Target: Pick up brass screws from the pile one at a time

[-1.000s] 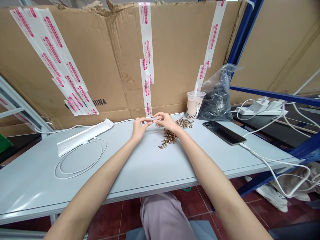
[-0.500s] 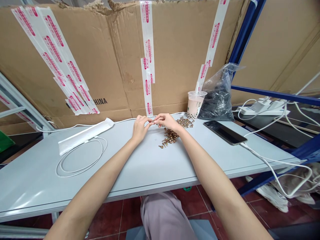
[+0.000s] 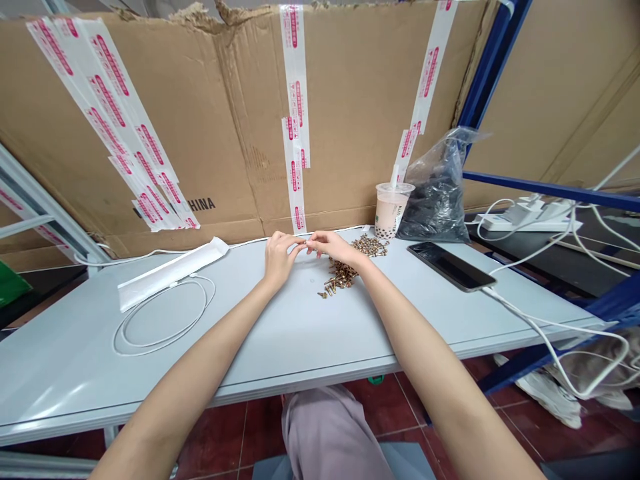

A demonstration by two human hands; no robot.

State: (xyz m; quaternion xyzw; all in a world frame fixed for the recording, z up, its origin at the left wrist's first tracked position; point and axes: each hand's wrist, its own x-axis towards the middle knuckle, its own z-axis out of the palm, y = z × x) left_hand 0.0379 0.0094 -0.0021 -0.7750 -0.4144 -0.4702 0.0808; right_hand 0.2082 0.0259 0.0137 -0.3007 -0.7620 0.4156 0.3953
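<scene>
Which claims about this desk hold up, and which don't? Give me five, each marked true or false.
1. The brass-coloured metal pieces are nearer the right hand than the left hand. True.
2. Those pieces all sit inside the drink cup. False: they lie loose on the table.
3. The cup stands upright beside a plastic bag. True.
4. The phone lies left of both hands. False: it lies to their right.
5. The hands are far apart. False: their fingertips are close together.

Head-worn view, facing forward and down
It looks over lap [image 3: 325,430] and table [image 3: 305,340] toward cardboard [image 3: 350,120], seemingly too far for fine detail.
</scene>
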